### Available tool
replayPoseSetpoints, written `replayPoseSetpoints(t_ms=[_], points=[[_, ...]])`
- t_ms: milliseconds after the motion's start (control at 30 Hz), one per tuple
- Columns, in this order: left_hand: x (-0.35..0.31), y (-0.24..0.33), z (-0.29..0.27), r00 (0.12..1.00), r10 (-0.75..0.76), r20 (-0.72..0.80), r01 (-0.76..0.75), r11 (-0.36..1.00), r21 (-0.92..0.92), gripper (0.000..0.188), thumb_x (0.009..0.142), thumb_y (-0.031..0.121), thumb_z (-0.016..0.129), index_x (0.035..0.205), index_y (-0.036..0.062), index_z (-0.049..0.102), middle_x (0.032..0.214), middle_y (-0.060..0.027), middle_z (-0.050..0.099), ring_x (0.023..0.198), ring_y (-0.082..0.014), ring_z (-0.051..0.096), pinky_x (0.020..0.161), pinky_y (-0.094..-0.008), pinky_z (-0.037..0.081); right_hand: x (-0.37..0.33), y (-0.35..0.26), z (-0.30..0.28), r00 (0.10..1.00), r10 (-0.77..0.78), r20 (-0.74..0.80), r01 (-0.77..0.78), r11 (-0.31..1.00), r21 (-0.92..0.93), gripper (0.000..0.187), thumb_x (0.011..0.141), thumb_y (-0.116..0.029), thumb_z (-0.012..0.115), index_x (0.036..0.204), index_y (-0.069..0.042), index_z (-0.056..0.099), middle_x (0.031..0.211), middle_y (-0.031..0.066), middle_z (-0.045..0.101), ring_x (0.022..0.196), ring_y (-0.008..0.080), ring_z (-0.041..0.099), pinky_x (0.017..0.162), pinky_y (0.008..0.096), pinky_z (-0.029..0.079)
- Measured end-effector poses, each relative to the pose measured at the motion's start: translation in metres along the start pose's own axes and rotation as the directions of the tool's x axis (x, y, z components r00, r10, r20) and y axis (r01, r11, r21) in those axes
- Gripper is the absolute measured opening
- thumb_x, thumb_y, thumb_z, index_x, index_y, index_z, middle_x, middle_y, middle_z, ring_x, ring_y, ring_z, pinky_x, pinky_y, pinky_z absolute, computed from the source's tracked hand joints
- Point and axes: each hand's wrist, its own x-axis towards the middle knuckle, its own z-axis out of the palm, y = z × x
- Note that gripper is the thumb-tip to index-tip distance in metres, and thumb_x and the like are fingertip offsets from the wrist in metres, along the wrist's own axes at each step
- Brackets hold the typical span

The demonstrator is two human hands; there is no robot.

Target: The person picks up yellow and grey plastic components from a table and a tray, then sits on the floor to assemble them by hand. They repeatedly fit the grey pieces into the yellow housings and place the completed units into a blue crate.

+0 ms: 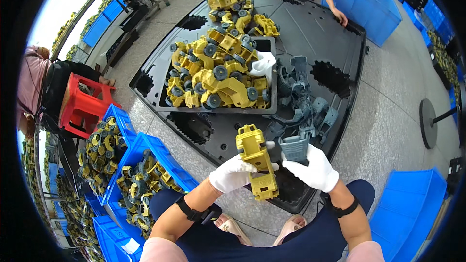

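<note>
In my left hand (230, 173), gloved in white, is a yellow toy truck body (263, 183), upright with its open frame showing. My right hand (316, 171), also gloved, grips a grey plastic toy part (294, 148) close beside the truck's right side; I cannot tell whether the two touch. Just beyond my right hand lies a heap of similar grey parts (301, 98). Left of that heap, a black tray (228, 110) is piled with yellow toy trucks (225, 85) on dark wheels. A white glove or cloth (263, 64) rests on the tray's right side.
Everything stands on an upturned black plastic pallet (301, 29) with jagged holes. More yellow trucks (225, 1) lie behind the tray. Blue crates (167, 157) of toys flank my left; another blue crate (407, 213) is at right. A person's hand (341, 18) touches the far edge. A red stool (87, 104) stands left.
</note>
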Motion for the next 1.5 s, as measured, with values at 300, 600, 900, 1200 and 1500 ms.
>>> replayPoseSetpoints(t_ms=[300,600,900,1200,1500], points=[[0.007,-0.016,-0.010,0.980,0.193,-0.038,-0.147,0.846,0.512,0.070,0.072,0.009,0.081,0.134,0.0091,0.050,0.129,-0.0040,0.058,0.118,-0.0162,0.055,0.103,-0.0357,0.043,-0.009,-0.029,0.021,0.973,0.179,0.145,-0.183,0.983,0.018,0.040,0.079,-0.026,0.080,0.107,-0.004,0.065,0.086,0.0050,0.069,0.070,0.0090,0.063,0.064,0.0261,0.052],[0.015,-0.032,-0.035,0.890,0.450,0.080,-0.299,0.440,0.847,0.056,0.078,0.024,0.075,0.128,0.0131,0.053,0.123,-0.0042,0.060,0.117,-0.0208,0.054,0.105,-0.0339,0.040,-0.009,-0.025,0.036,0.982,0.187,0.040,-0.183,0.979,-0.085,0.043,0.075,-0.036,0.081,0.098,-0.003,0.065,0.087,0.0086,0.070,0.077,0.0132,0.066,0.072,0.0288,0.053],[0.012,-0.034,-0.025,0.793,0.592,0.141,-0.350,0.254,0.902,0.036,0.093,0.034,0.061,0.122,0.0123,0.055,0.115,-0.0050,0.062,0.113,-0.0227,0.057,0.105,-0.0362,0.041,-0.011,-0.035,0.040,0.950,0.310,0.042,-0.307,0.950,-0.059,0.045,0.079,-0.039,0.078,0.099,-0.001,0.061,0.073,0.0058,0.066,0.060,0.0098,0.063,0.057,0.0251,0.050],[0.012,-0.037,-0.024,0.931,0.336,-0.144,-0.355,0.924,-0.140,0.029,0.099,0.036,0.053,0.110,0.0089,0.054,0.106,-0.0071,0.061,0.101,-0.0217,0.060,0.094,-0.0387,0.048,-0.019,-0.035,0.047,0.946,0.288,0.147,-0.282,0.957,-0.063,0.049,0.081,-0.039,0.077,0.103,0.000,0.060,0.085,0.0119,0.068,0.077,0.0181,0.067,0.072,0.0306,0.054],[0.003,-0.030,-0.011,0.875,0.480,0.066,-0.398,0.635,0.663,0.027,0.104,0.034,0.045,0.117,0.0117,0.052,0.112,-0.0028,0.059,0.107,-0.0168,0.057,0.096,-0.0334,0.048,-0.021,-0.040,0.046,0.949,0.241,0.206,-0.243,0.970,-0.014,0.053,0.081,-0.040,0.076,0.110,0.001,0.059,0.092,0.0106,0.068,0.081,0.0164,0.066,0.075,0.0305,0.053]])
